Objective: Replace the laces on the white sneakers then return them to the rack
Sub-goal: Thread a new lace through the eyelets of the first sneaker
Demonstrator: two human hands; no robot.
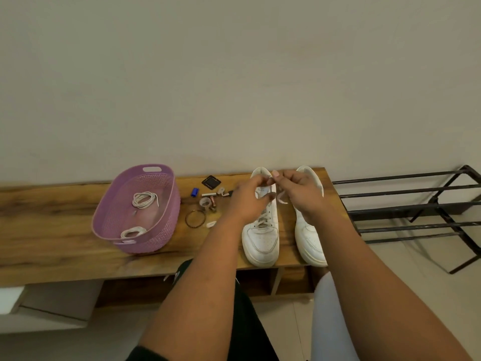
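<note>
Item: pair of white sneakers, toes toward the person, side by side at the right end of a wooden surface [52, 230]. Left sneaker [261, 238]: laced through the lower eyelets, lace [282, 198] ends raised above the tongue. Right sneaker [309, 235]: mostly hidden behind the forearm, its lacing not readable. Left hand [247, 196]: over the left sneaker's collar, fingers curled and pinching the lace near its top. Right hand [299, 188]: just beside it, fingers curled, pinching the other lace end, a short white loop hanging below. Whether the lace is being undone or tied cannot be told. Purple basket [161, 230]: left of the sneakers, well apart, holding two coiled white laces, one near the far end [144, 199], one near the front rim [132, 232]. Small clutter [208, 201] between basket and sneakers: a blue piece, metal bits, a bangle, a dark square. Rack [416, 204]: black metal bars, on the floor past the surface's right end. Risks, as judged: a pull on both ends may lift or drag the left sneaker, since nothing else pins it down, and could nudge it into the right sneaker, whose toe already sits at the front edge; a tug on a knot may tighten it instead of freeing it; a lace end slipping from a pinch may fall back into the eyelets; a left forearm sweeping toward the basket may scatter the clutter, which lies close under it; the two coils, alike in colour, may be mistaken for the worn lace once it joins them.
</note>
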